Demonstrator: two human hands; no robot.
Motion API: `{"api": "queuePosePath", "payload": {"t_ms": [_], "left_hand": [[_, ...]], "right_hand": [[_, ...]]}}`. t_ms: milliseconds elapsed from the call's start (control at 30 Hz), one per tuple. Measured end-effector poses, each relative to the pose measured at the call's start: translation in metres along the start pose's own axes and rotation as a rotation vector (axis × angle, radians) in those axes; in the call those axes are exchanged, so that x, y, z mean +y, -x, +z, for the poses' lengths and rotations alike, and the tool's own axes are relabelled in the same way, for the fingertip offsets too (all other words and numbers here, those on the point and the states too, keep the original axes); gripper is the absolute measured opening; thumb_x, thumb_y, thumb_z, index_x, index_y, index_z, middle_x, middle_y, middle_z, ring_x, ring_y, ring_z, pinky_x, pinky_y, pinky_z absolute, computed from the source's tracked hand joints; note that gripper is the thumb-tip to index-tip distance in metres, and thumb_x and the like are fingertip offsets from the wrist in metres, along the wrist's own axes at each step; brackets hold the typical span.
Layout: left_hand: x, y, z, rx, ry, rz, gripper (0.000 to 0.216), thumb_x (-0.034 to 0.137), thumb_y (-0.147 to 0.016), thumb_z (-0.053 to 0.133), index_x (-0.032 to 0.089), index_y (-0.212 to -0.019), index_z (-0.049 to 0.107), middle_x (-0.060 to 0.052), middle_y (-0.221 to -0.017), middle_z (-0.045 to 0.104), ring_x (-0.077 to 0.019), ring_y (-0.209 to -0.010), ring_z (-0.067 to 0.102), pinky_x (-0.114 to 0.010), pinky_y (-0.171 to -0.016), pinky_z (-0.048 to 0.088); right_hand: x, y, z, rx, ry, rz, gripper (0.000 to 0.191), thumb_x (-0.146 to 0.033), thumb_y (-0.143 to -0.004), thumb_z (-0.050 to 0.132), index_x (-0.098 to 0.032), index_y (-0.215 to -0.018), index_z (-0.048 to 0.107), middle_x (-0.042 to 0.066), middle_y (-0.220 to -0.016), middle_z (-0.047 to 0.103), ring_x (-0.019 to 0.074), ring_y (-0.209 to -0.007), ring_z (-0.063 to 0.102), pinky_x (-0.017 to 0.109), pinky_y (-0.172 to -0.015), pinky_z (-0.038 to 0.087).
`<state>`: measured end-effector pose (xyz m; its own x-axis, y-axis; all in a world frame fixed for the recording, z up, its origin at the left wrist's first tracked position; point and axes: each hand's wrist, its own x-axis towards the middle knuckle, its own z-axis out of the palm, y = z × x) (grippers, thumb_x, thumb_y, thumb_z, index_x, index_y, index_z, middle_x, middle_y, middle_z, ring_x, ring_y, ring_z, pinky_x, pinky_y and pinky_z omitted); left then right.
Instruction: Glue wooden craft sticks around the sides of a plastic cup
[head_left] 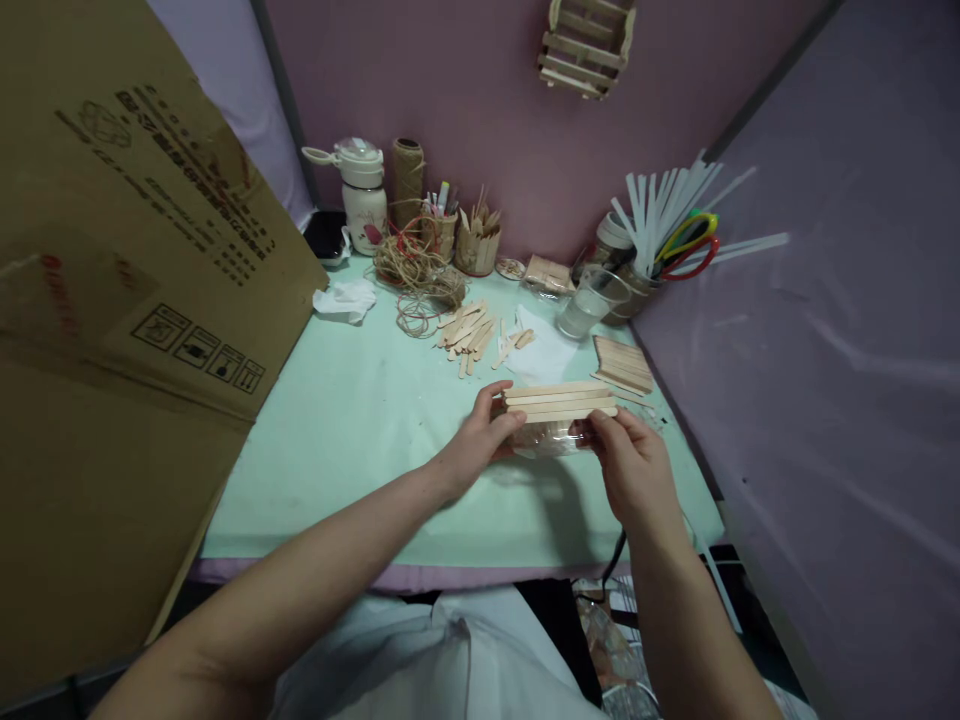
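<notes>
Both my hands hold a clear plastic bottle (553,440) lying sideways, with several wooden craft sticks (559,402) side by side along its top. My left hand (480,440) grips the left end, thumb on the near edge of the sticks. At the right end, my right hand (630,455) pinches the sticks and bottle with its thumb and fingers. The bottle's underside and part of its ends are hidden by the sticks and my fingers. Beyond lie a pile of loose craft sticks (469,335) and a white paper (544,345) with a few sticks on it.
A tall cardboard box (150,300) walls off the left. Along the back stand a white flask (365,205), tangled twine (409,265) and a stick-covered cup (478,243). At right are a clear cup (589,305), a stick panel (624,363), glue sticks (667,215) and scissors (697,260).
</notes>
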<state>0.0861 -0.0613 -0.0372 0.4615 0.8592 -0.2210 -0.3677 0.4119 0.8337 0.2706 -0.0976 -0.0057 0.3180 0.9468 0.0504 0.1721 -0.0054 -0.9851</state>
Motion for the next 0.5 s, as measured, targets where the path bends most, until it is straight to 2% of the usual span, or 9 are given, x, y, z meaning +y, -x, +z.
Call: {"api": "queuePosePath", "payload": {"t_ms": [267,500], "left_hand": [[-0.0019,0.0001,-0.0001,-0.015,0.002,0.033,0.051,0.038,-0.085,0.064,0.034,-0.132,0.043,-0.006,-0.132,0.045,-0.0235,-0.116,0.054,-0.037,-0.088,0.054],[0.0020,0.0003,0.0006,-0.052,0.056,0.030,0.055,0.049,-0.085,0.064,0.034,-0.134,0.042,-0.006,-0.136,0.045,-0.0244,-0.119,0.052,-0.035,-0.087,0.054]], "right_hand": [[-0.0042,0.0037,0.0019,-0.012,-0.012,-0.040,0.027,-0.044,-0.086,0.066,-0.021,-0.072,0.064,-0.002,-0.068,0.062,0.0145,-0.069,0.055,0.029,-0.069,0.042],[0.0011,0.0016,-0.0007,0.031,-0.025,-0.060,0.025,-0.044,-0.084,0.066,-0.021,-0.074,0.064,-0.001,-0.068,0.062,0.0149,-0.067,0.055,0.029,-0.067,0.042]]}}
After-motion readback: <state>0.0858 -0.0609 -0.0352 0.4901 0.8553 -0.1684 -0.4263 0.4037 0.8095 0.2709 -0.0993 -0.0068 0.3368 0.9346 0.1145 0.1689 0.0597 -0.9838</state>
